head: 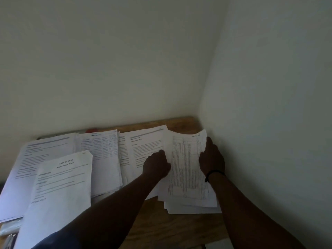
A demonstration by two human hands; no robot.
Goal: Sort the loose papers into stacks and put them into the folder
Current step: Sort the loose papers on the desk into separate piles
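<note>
Here the table-printed sheet (188, 166) lies on top of the right-most pile at the right end of the tabletop (179, 229), long axis running away from the person, directly between the two hands. The right hand (212, 157) grips its right edge, which curls upward. The left hand (157, 163) seems to pinch the left edge, though the dim view hides the fingers.

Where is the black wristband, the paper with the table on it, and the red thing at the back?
black wristband (214, 174), head view, middle of band.
table paper (186, 169), head view, printed grid.
red thing (92, 130), head view, visible top edge.
</note>
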